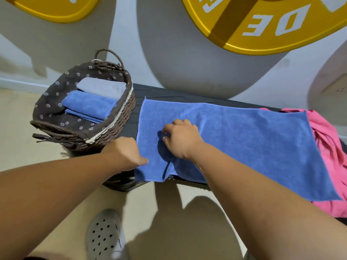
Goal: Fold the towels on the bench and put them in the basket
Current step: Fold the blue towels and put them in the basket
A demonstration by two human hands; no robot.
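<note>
Blue towel: the blue towel (244, 139) lies spread flat along the dark bench (169, 93), its near edge hanging over the front, with faint lettering stamped near its left end.
Left hand: the left hand (123, 152) sits at the towel's left edge near the front corner. The thumb lies on top of the cloth and the fingers are curled under, out of sight, so it seems to pinch that edge.
Right hand: the right hand (182, 139) is on the towel just right of the lettering, knuckles up and fingers curled in, the tips gathering a bit of cloth. A dark crease runs from under it to the front edge.
Pink towel: a crumpled pink towel (330, 147) sits at the bench's right end, partly under the blue one's right edge.
Basket: a woven brown basket (120, 119) with a dark flower-print liner stands at the bench's left end, just beside the blue towel (close, though I cannot tell if they touch).
In the basket: a folded grey towel (102, 87) at the back and a folded blue towel (90, 105) in front of it, side by side.
Floor: a tan floor (18, 128), and a grey perforated clog (103, 235) below the arms.
Wall: big yellow discs (262, 25) with white lettering on a pale wall.
</note>
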